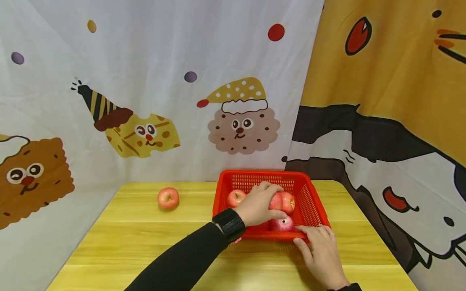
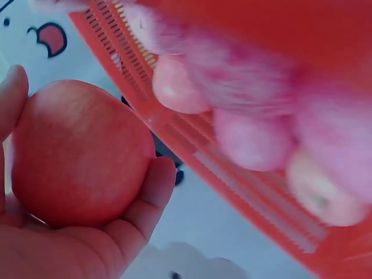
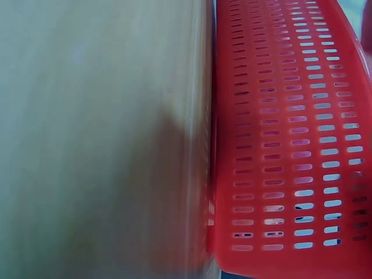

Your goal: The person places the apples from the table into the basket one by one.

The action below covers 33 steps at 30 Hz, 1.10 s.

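My left hand (image 1: 256, 205) is over the red plastic basket (image 1: 316, 202). In the left wrist view its thumb and fingers curl round a red apple (image 2: 81, 154). Beneath and beside that hand lie a paler apple (image 1: 236, 197), another red apple (image 1: 288, 203) and a deep-pink round fruit (image 1: 283, 224) with a dark spot. The hand hides part of the basket's contents. At the basket's front right corner, my right hand (image 1: 322, 250) grips the rim, thumb outside and fingers over the edge. The right wrist view shows the slotted basket wall (image 3: 285, 139).
A single apple (image 1: 168, 198) sits on the wooden table (image 1: 145, 242), left of the basket. Behind the table hangs a white curtain (image 1: 153, 52) with cartoon prints, and a yellow printed one (image 1: 400, 72) hangs at the right.
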{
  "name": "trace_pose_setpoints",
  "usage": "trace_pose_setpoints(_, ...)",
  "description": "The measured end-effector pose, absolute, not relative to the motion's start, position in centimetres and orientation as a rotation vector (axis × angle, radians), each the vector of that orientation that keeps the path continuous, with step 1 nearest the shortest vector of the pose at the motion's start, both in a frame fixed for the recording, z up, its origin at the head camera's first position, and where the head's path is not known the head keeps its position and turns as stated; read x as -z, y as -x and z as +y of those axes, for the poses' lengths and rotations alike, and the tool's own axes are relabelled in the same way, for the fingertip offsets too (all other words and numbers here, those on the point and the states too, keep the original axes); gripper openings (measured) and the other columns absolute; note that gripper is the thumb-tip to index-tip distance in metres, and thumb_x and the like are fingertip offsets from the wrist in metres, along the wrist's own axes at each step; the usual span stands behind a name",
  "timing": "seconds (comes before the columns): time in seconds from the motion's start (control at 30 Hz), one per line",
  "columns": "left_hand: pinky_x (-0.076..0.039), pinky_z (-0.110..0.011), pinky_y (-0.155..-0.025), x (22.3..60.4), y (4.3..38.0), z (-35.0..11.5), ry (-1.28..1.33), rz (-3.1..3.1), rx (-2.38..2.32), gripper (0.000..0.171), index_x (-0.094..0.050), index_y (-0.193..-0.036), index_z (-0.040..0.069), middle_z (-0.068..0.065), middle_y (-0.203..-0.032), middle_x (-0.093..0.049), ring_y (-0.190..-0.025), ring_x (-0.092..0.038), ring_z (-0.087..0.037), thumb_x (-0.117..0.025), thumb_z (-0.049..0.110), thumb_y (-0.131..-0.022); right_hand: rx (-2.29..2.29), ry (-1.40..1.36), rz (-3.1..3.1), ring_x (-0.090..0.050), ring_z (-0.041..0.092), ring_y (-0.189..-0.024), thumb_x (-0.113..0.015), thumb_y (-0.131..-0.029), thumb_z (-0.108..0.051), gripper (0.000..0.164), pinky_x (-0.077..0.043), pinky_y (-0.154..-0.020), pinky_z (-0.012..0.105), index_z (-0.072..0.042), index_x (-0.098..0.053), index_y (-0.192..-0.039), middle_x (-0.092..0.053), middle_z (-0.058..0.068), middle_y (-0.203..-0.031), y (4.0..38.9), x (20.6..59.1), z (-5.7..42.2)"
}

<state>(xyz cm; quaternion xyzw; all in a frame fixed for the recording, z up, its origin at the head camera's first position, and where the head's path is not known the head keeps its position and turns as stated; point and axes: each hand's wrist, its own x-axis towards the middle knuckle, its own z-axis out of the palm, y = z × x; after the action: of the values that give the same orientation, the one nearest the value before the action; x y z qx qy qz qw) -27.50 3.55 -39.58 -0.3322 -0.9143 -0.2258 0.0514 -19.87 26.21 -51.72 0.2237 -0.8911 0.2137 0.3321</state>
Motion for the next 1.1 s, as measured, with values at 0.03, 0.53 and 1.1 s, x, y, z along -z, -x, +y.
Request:
trace_pose_setpoints(0.03, -0.052, -0.037, -0.087, 39.5, 27.6, 4.4, 1.035, -2.783, 0.637, 0.072, -0.051, -0.138, 0.022, -0.004, -0.132, -0.049, -0.109, -0.048, -0.021, -0.077, 0.054, -0.079, -0.584, -0.584, -2.310, -0.050, 0.026, -0.098, -0.075, -0.083, -0.024, 0.034, -0.028, -0.095, 0.055, -0.005, -0.065, -0.110, -0.065, 0.006, -0.102, 19.9, 51.7, 26.2)
trace_pose_setpoints(0.53, -0.034, -0.020, -0.107, 41.9, 26.2, 11.4, 1.355, -2.939, 0.050, 0.057, -0.046, -0.147, 0.024, 0.010, -0.144, -0.045, -0.133, -0.029, -0.003, -0.059, 0.046, -0.096, -0.753, -0.539, -2.116, -0.048, 0.028, -0.096, -0.081, -0.079, -0.037, 0.049, -0.028, -0.093, 0.031, 0.002, -0.057, -0.096, -0.056, 0.006, -0.094, 20.0, 52.1, 26.5)
trace_pose_setpoints(1.1, -0.034, -0.035, -0.111, 40.7, 29.2, 1.3, 1.188, -2.635, 0.237, 0.048, -0.057, -0.136, 0.011, -0.005, -0.139, -0.052, -0.128, -0.040, -0.017, -0.061, 0.039, -0.098, -0.542, -0.584, -2.199, -0.053, 0.028, -0.093, -0.075, -0.083, -0.040, 0.037, -0.031, -0.091, 0.053, -0.007, -0.069, -0.100, -0.067, 0.005, -0.094, 20.0, 52.2, 26.2)
